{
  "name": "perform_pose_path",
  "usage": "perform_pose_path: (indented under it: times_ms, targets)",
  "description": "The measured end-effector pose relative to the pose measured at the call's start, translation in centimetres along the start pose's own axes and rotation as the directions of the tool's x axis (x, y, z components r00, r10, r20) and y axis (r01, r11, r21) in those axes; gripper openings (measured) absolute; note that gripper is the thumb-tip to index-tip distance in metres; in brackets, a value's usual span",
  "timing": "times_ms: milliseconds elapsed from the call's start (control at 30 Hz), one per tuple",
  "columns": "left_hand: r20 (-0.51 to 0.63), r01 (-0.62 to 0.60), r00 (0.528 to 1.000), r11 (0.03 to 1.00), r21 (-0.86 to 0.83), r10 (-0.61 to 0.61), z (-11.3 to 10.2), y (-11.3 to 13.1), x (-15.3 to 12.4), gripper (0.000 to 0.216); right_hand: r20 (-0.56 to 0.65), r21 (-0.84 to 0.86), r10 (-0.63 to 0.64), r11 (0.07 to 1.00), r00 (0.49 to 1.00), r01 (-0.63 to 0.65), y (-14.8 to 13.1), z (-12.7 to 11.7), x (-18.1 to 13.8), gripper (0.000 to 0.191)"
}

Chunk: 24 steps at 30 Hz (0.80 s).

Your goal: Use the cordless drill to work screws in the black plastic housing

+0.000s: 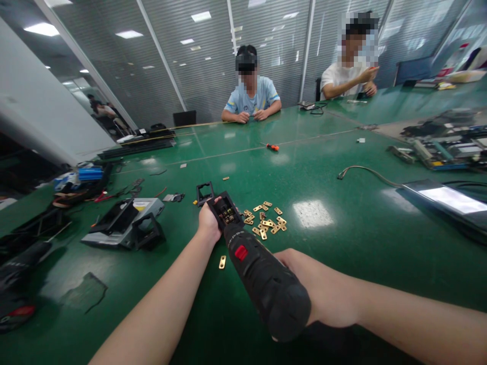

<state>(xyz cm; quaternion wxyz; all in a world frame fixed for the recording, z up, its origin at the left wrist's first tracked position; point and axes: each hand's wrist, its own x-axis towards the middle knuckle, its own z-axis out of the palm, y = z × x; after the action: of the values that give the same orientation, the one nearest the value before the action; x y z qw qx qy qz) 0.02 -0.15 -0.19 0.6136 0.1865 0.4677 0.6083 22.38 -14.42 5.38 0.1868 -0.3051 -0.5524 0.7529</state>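
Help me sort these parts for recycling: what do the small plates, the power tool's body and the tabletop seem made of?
Small plates: likely brass or brass-plated metal, judging by their shiny yellow colour.
Power tool: probably plastic, perhaps partly rubber; its black body looks mostly matte.
Tabletop: smooth, glossy green, mirroring ceiling lights; laminate, paint or a mat, I can't tell.

We sit at a big, glossy green table [380,243] that mirrors bright patches. Beyond it we see a glass wall [205,76] with grey blinds [285,76], a dark chair [184,118], a white wall [45,106] and ceiling lights [41,29].
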Motion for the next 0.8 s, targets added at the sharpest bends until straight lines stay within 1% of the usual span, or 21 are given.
perform_pose_path:
  times_ms: [167, 300, 467, 600, 800]
  targets:
    - [0.020, -0.013, 1.000, 1.000, 0.016, 0.012, 0.03, 0.01, -0.13, 0.034, -0.015, 0.013, 0.018, 1.000, 1.000, -0.018, 0.02, 0.09, 0.02, 0.053]
    - [0.032, -0.026, 0.999, 0.999, 0.022, 0.025, -0.06, -0.01, -0.10, 0.032, 0.012, -0.009, 0.000, 1.000, 1.000, 0.000, -0.05, 0.22, -0.03, 0.046]
    - [0.013, -0.025, 1.000, 0.999, 0.024, 0.025, 0.06, -0.01, -0.16, 0.032, -0.006, -0.020, -0.016, 1.000, 1.000, 0.016, -0.07, 0.05, -0.06, 0.049]
    - [0.024, -0.018, 1.000, 1.000, 0.021, 0.018, 0.19, 0.05, -0.27, 0.034, 0.005, -0.010, -0.018, 1.000, 1.000, 0.018, -0.02, -0.05, -0.02, 0.049]
    - [0.004, -0.012, 1.000, 1.000, 0.009, 0.012, 0.30, 0.11, -0.36, 0.034, 0.008, 0.031, 0.002, 1.000, 1.000, -0.002, -0.01, 0.06, 0.08, 0.049]
